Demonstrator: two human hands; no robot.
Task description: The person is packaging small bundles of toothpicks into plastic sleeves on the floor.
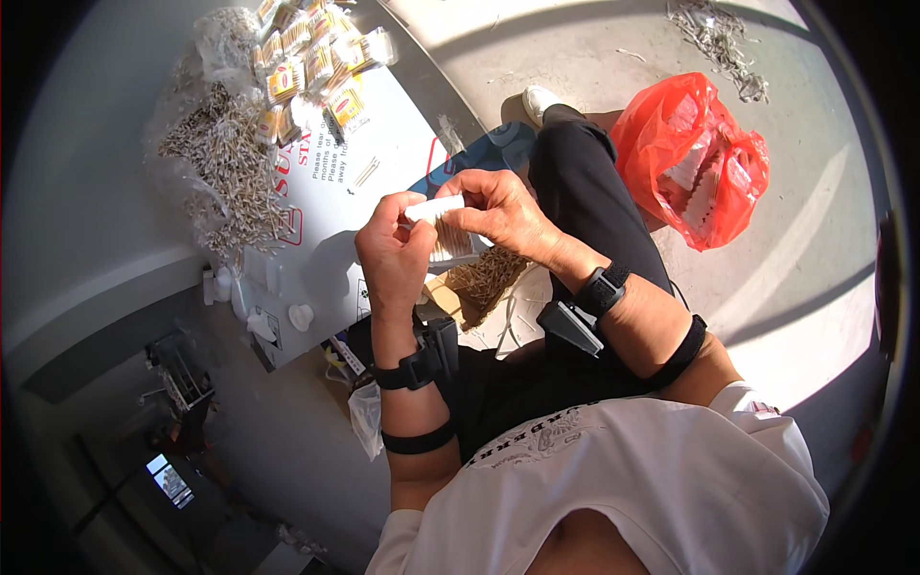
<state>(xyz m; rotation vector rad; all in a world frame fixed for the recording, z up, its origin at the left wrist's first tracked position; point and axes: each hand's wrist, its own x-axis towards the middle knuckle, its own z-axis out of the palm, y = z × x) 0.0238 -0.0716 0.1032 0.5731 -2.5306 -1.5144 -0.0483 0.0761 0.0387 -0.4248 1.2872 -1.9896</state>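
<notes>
Bundle (436, 209) of thin sticks with a white upper end sits just above the middle of the view, toward twelve o'clock, held between both hands. The left hand (393, 254) pinches its left end between thumb and forefinger; the right hand (500, 213) pinches its right end the same way. The other fingers are curled and partly hidden, so I cannot tell how tightly they are pressed together.

Just below the hands, near the clock's centre, an open cardboard box (444, 303) holds many loose brown sticks (491, 276). At two o'clock, a red plastic bag (644, 129) stands on the floor, its mouth gaping over pale pieces (705, 196), some with zigzag edges. Between one and two, farther out, lies a pile of scraps (719, 43).

At eleven o'clock, small clear packets (319, 62) with yellow and orange labels, filled with rows of sticks, are heaped on the white board (331, 225). Touching them at ten is a big heap of loose sticks (222, 149), partly covered by clear plastic film (228, 43). A few single sticks (367, 172) lie apart on the board. At seven hangs a clear bag (366, 417); its contents are unclear.
</notes>
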